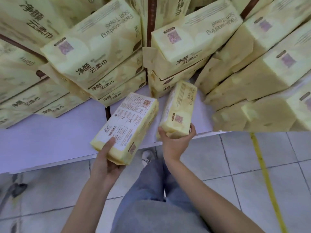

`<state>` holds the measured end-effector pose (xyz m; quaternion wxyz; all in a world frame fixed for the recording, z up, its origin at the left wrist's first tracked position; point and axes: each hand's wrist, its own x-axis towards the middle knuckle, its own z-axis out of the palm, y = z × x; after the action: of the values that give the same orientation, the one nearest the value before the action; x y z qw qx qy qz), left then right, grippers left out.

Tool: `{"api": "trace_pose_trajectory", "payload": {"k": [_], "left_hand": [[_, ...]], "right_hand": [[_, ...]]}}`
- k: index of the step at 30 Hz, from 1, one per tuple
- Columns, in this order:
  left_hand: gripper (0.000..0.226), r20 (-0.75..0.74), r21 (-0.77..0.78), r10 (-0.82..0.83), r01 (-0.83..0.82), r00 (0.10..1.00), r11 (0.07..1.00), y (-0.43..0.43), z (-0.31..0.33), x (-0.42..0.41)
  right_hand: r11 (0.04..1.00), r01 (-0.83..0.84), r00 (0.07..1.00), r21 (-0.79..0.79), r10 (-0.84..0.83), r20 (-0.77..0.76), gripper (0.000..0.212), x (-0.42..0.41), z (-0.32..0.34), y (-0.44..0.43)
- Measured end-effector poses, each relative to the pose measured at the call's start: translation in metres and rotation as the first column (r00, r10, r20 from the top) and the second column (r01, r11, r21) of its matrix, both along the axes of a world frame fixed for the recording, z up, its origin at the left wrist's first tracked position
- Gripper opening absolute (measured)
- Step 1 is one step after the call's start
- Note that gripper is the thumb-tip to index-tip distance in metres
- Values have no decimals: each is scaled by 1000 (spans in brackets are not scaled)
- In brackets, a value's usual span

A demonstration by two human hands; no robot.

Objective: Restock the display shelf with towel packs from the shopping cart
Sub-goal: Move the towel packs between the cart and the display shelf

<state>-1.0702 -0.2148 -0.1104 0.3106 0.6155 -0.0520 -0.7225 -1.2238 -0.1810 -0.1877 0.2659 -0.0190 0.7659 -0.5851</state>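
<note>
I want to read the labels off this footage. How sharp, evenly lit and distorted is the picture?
Head view: wide-angle bending leans the stacked packs outward toward the corners; big characters there read, but the fine print on the pack in the left hand is too soft; lighting is flat, without glare, shadows faint on the shelf.

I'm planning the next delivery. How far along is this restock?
Done: stacked towel packs crowd the back of the shelf. In hand: the left hand holds a label-side-up pack, the right hand holds an edge-up pack, both at the shelf's bare front. Left: neither is placed yet; the cart is out of view, so the remaining count is unknown.
</note>
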Motion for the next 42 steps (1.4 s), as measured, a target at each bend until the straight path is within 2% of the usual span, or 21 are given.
{"api": "trace_pose_trajectory", "payload": {"k": [5,9,17,20,25,28,31,37,39,42], "left_hand": [[19,45,10,57,-58,997,998,-4,1,18],[22,70,3,70,-71,995,997,-9,1,31],[20,40,-24,74,-73,996,997,-14,1,35],[24,11,-19,61,-61,998,998,-15,2,32],[24,-45,-10,30,-30,999,999,-16,3,27],[24,-51,4,18,-18,999,1000,-16,4,24],[21,-66,8,12,-11,998,1000,-15,4,22],[33,-45,-10,-42,42,998,999,-14,5,19],[34,-34,-13,-44,44,998,999,-14,7,17],[39,-28,-21,-43,42,999,999,-12,11,16]], "right_hand": [[993,-112,981,-26,115,159,97,20,-22,0],[991,-131,960,-31,134,245,99,23,-23,-8],[981,-111,892,160,28,451,96,-7,-20,-47],[988,-29,880,149,-45,473,95,-16,-22,-61],[990,1,883,142,-68,464,93,-41,-25,-84],[991,52,875,121,-104,474,102,-50,-23,-96],[992,51,874,117,-101,475,113,-53,-25,-100],[996,11,865,93,-56,499,111,-58,-27,-98],[995,-59,841,81,6,540,102,-64,-22,-96],[981,-174,787,82,89,611,71,-83,-15,-90]]}}
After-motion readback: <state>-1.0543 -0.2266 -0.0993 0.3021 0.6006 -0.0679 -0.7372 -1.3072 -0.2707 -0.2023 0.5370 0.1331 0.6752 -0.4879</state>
